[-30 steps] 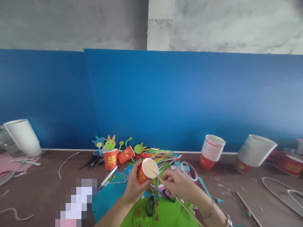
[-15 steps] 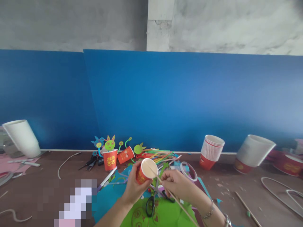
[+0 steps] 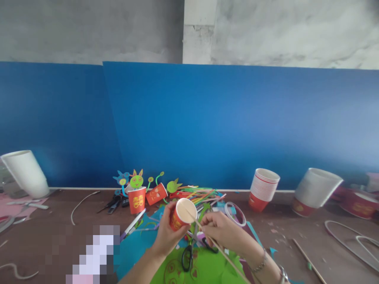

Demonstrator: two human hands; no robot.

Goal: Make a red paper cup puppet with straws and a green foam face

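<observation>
My left hand [image 3: 166, 232] is wrapped round a red paper cup [image 3: 177, 221], which is tilted so its pale inside faces me. In my right hand [image 3: 217, 228], a thin wooden stick [image 3: 226, 258] is pinched between the fingers. The stick's tip reaches to the cup's rim or just inside its mouth; which one I cannot tell. Below the hands, dark-handled scissors [image 3: 187, 257] lie on green paper [image 3: 201, 270] with drawn outlines. Blue paper [image 3: 133, 256] is spread under the left forearm.
A decorated red cup [image 3: 137, 200] and a tipped red cup [image 3: 156, 194] stand behind, beside colourful strips [image 3: 195, 192]. Cup stacks [image 3: 263, 189] line the back right, in front of a blue partition [image 3: 183, 126]. A roll of tape [image 3: 235, 214] and another stick [image 3: 308, 260] lie rightward.
Both hands, the cup and the stick keep nearly the same pose. The whole view has shifted very slightly.
</observation>
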